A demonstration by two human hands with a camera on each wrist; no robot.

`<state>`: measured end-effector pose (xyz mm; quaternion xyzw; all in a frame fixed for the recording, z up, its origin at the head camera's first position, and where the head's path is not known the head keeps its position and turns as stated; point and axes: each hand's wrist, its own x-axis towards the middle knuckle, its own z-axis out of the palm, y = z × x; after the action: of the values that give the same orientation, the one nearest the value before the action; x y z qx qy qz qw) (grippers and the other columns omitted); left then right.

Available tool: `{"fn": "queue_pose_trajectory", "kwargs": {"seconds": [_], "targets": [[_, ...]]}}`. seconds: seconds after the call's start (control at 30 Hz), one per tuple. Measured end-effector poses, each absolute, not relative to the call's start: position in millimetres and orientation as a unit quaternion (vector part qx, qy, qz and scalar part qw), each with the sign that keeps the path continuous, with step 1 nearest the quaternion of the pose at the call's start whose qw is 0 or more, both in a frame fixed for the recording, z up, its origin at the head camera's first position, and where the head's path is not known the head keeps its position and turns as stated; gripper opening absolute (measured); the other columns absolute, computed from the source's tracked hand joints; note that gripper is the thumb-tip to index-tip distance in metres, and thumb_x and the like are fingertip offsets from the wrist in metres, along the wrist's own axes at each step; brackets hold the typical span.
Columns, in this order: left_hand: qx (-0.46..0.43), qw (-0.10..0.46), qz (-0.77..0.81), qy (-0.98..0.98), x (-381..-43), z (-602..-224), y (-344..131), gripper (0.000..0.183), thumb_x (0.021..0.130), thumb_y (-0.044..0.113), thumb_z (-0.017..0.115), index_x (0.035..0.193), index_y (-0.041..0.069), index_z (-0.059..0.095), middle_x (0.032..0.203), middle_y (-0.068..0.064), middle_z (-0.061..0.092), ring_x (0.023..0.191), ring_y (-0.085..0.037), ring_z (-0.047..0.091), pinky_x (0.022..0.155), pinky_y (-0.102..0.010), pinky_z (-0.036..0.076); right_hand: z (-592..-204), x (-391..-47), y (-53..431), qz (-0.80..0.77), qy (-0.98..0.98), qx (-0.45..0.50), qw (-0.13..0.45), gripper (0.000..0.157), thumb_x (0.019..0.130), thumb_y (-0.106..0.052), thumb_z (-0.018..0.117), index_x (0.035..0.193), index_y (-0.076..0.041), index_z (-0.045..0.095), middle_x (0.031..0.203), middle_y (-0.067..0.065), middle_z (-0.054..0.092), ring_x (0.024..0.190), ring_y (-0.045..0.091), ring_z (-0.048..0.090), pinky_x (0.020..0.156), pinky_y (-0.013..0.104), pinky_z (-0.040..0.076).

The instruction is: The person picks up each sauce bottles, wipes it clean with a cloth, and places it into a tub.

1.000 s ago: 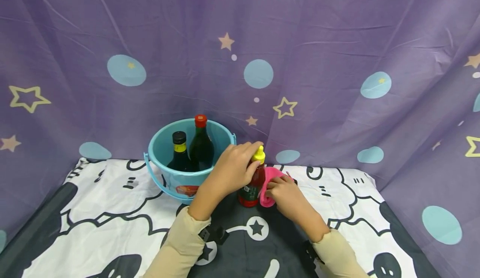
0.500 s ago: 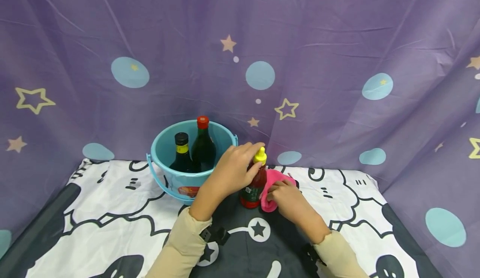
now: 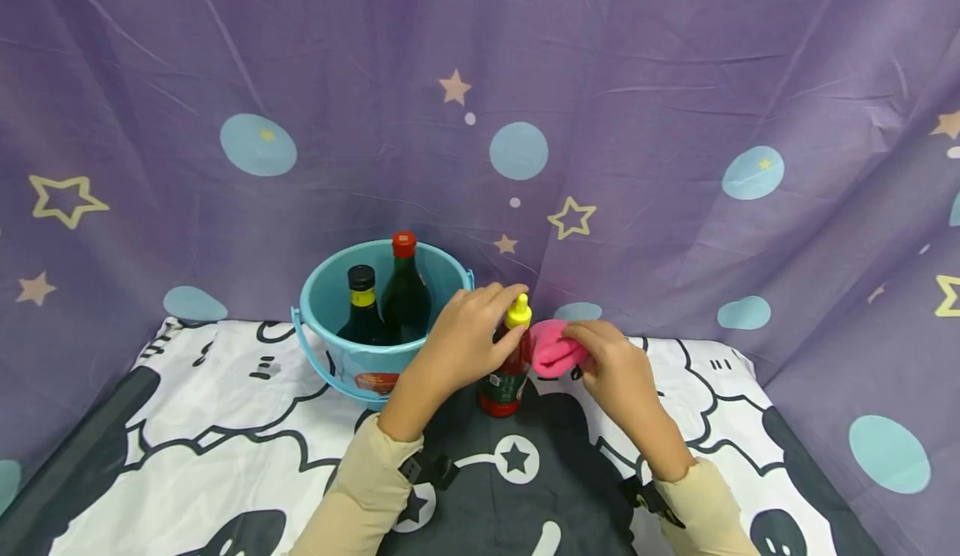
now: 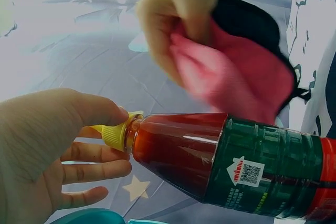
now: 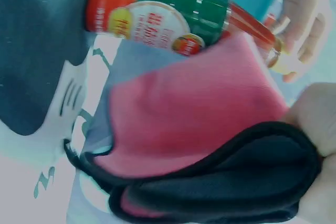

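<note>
A red sauce bottle [image 3: 504, 389] with a yellow nozzle cap stands upright on the patterned cover. My left hand [image 3: 468, 335] holds it at the top; in the left wrist view, thumb and fingers close around the yellow cap [image 4: 116, 135]. A green label [image 4: 262, 166] wraps the bottle's lower half. On the right, my right hand [image 3: 617, 368] grips a folded pink cloth [image 3: 557, 349] at the bottle's upper side. The right wrist view shows the cloth's black edging [image 5: 205, 166] and a loop at its corner.
Left of the bottle stands a light blue bucket [image 3: 315, 289] with a handle. Inside it are a black-capped bottle [image 3: 362, 314] and a taller red-capped bottle [image 3: 405, 293]. A purple curtain [image 3: 645, 122] hangs behind the white-and-black cover [image 3: 247, 473].
My right hand has lifted the pink cloth from the bottle's lower side up to its shoulder and turned outward. My left hand keeps its hold on the cap; the bottle stays in place.
</note>
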<state>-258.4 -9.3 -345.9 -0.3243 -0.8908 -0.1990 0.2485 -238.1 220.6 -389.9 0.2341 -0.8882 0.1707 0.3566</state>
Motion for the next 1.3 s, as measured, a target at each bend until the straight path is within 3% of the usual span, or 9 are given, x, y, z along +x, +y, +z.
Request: {"fn": "queue_pose_trajectory", "kwargs": {"seconds": [0.13, 0.27, 0.37, 0.5, 0.6, 0.67, 0.83, 0.97, 1.3], "targets": [[-0.325, 0.244, -0.204, -0.891, -259.2, -346.5, -8.9, 0.049, 0.092, 0.026, 0.076, 0.135, 0.008, 0.062, 0.106, -0.007, 0.070, 0.090, -0.022, 0.065, 0.087, -0.042, 0.054, -378.1, -235.7, 220.6, 0.300, -0.823, 0.176, 0.448, 0.050, 0.072, 0.020, 0.049, 0.108, -0.003, 0.076, 0.106, 0.014, 0.074, 0.100, 0.031, 0.070, 0.084, 0.029, 0.054], [-0.327, 0.239, -0.208, -0.890, -259.8, -346.8, -8.9, 0.049, 0.092, 0.025, 0.075, 0.136, 0.006, 0.061, 0.106, -0.008, 0.070, 0.089, -0.022, 0.064, 0.086, -0.041, 0.054, -371.4, -233.5, 215.6, 0.377, -0.764, 0.179, 0.492, 0.051, 0.078, 0.020, 0.048, 0.116, -0.002, 0.073, 0.112, 0.018, 0.072, 0.105, 0.031, 0.067, 0.101, 0.013, 0.044], [-0.332, 0.245, -0.204, -0.888, -260.1, -347.0, -9.4, 0.050, 0.092, 0.024, 0.075, 0.135, 0.005, 0.061, 0.111, -0.009, 0.070, 0.093, -0.024, 0.066, 0.087, -0.041, 0.055, -372.9, -231.5, 208.9, 0.373, -0.764, 0.234, 0.472, 0.057, 0.077, 0.022, 0.048, 0.124, -0.002, 0.070, 0.121, 0.019, 0.070, 0.113, 0.033, 0.065, 0.109, 0.015, 0.041], [-0.339, 0.257, -0.206, -0.881, -260.5, -348.1, -10.1, 0.050, 0.090, 0.021, 0.074, 0.136, 0.003, 0.061, 0.117, -0.011, 0.072, 0.098, -0.026, 0.069, 0.087, -0.042, 0.056, -379.6, -229.0, 202.1, 0.337, -0.796, 0.307, 0.397, 0.066, 0.078, 0.024, 0.051, 0.137, -0.004, 0.063, 0.134, 0.018, 0.065, 0.124, 0.032, 0.062, 0.115, 0.016, 0.036], [-0.342, 0.259, -0.213, -0.878, -260.4, -348.7, -10.4, 0.052, 0.090, 0.019, 0.074, 0.137, 0.002, 0.061, 0.123, -0.011, 0.071, 0.104, -0.027, 0.069, 0.091, -0.044, 0.057, -384.0, -227.6, 200.0, 0.305, -0.820, 0.330, 0.355, 0.070, 0.079, 0.023, 0.054, 0.143, -0.006, 0.058, 0.140, 0.016, 0.062, 0.127, 0.031, 0.060, 0.115, 0.014, 0.034], [-0.345, 0.260, -0.215, -0.876, -260.5, -348.8, -10.4, 0.052, 0.089, 0.018, 0.073, 0.137, 0.002, 0.061, 0.128, -0.012, 0.070, 0.109, -0.028, 0.069, 0.094, -0.045, 0.056, -386.4, -227.3, 199.3, 0.284, -0.827, 0.339, 0.347, 0.072, 0.078, 0.022, 0.057, 0.144, -0.006, 0.057, 0.142, 0.015, 0.061, 0.126, 0.031, 0.061, 0.112, 0.015, 0.038], [-0.348, 0.262, -0.212, -0.875, -260.8, -348.6, -9.6, 0.053, 0.088, 0.016, 0.073, 0.138, 0.001, 0.060, 0.131, -0.012, 0.068, 0.114, -0.028, 0.069, 0.097, -0.047, 0.055, -390.7, -228.1, 196.9, 0.247, -0.825, 0.348, 0.371, 0.070, 0.076, 0.014, 0.072, 0.142, -0.006, 0.057, 0.142, 0.014, 0.060, 0.121, 0.032, 0.065, 0.097, 0.038, 0.054], [-0.348, 0.264, -0.209, -0.875, -260.5, -348.7, -8.8, 0.053, 0.088, 0.015, 0.073, 0.137, 0.001, 0.060, 0.130, -0.012, 0.069, 0.112, -0.028, 0.069, 0.095, -0.047, 0.056, -392.8, -229.4, 195.4, 0.236, -0.818, 0.351, 0.389, 0.068, 0.077, 0.003, 0.082, 0.140, -0.006, 0.058, 0.142, 0.015, 0.060, 0.119, 0.033, 0.066, 0.093, 0.050, 0.056], [-0.348, 0.275, -0.210, -0.871, -260.8, -350.1, -8.0, 0.052, 0.087, 0.014, 0.074, 0.135, 0.003, 0.062, 0.126, -0.011, 0.071, 0.108, -0.026, 0.070, 0.087, -0.042, 0.057, -389.8, -228.4, 198.9, 0.206, -0.810, 0.355, 0.419, 0.065, 0.073, 0.019, 0.070, 0.132, -0.007, 0.067, 0.132, 0.014, 0.068, 0.108, 0.033, 0.070, 0.083, 0.046, 0.059]]}}
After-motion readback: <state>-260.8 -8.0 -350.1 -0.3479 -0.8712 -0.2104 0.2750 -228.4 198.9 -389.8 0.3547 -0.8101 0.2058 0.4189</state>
